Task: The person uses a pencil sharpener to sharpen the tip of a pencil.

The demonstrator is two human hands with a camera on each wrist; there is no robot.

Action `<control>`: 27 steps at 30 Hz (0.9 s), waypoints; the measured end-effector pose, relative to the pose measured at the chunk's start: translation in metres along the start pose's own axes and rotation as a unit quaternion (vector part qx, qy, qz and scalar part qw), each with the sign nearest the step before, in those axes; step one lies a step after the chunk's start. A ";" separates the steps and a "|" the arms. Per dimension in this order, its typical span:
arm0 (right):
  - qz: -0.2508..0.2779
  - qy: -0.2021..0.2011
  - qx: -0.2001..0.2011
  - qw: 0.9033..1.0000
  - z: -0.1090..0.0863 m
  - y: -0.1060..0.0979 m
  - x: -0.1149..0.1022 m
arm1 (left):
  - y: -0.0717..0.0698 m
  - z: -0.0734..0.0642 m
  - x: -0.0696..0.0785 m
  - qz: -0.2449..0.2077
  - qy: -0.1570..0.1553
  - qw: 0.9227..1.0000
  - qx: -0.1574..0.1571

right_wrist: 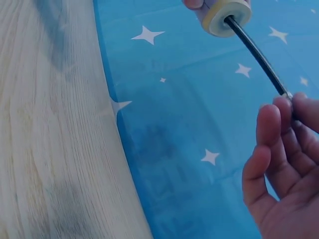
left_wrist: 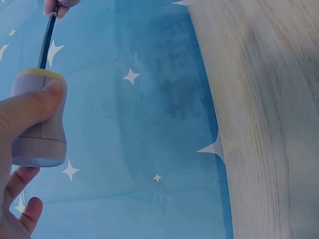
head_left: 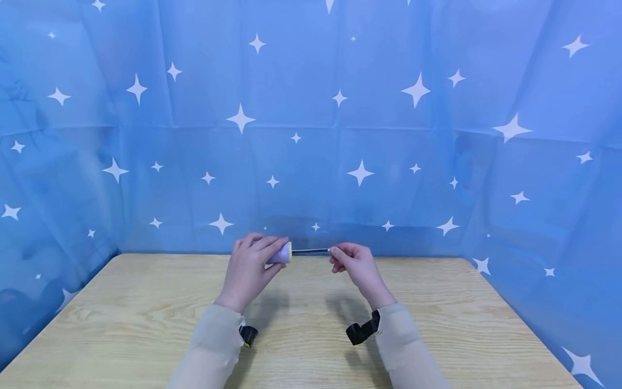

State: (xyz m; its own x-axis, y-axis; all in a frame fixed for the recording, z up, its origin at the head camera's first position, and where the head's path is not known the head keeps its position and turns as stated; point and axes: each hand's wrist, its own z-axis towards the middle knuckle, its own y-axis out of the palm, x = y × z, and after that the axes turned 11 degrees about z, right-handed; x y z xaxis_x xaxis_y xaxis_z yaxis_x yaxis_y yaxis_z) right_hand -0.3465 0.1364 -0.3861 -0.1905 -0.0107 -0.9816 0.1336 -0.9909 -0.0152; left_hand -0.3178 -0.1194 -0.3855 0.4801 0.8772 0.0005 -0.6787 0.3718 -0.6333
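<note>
A screwdriver (head_left: 311, 250) with a thick lavender handle, a yellow rim and a thin dark shaft is held level above the table's far edge. My left hand (head_left: 250, 270) grips the handle (left_wrist: 42, 149), its thumb lying along the side in the left wrist view. At the other end, my right hand (head_left: 357, 265) pinches the shaft's tip between thumb and fingers. The dark shaft (right_wrist: 256, 55) shows bare between the two hands in the right wrist view. Fingers hide the very end of the tip.
Below the hands lies a light wood-grain table (head_left: 146, 324). A blue curtain (head_left: 301, 81) with white stars hangs behind and along both sides of it. Each wrist bears a small black camera, such as the right one (head_left: 362, 330).
</note>
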 end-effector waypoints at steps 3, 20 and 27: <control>0.009 0.010 -0.001 1.000 0.000 0.003 0.001 | -0.001 -0.001 0.000 0.005 -0.001 1.000 0.001; 0.025 0.010 0.020 0.999 0.001 0.006 0.002 | -0.001 -0.003 0.001 0.011 -0.002 1.000 0.005; 0.029 0.025 0.023 0.999 -0.001 0.003 0.000 | 0.000 -0.001 0.004 0.010 0.005 1.000 0.005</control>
State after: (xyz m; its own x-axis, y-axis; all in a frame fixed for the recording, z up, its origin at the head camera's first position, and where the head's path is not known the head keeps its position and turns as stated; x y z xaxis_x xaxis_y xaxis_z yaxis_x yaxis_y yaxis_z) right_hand -0.3453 0.1333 -0.3867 -0.1342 -0.0618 -0.9890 0.0984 -0.9940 0.0487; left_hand -0.3158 -0.1162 -0.3861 0.4723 0.8813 -0.0191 -0.6935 0.3581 -0.6252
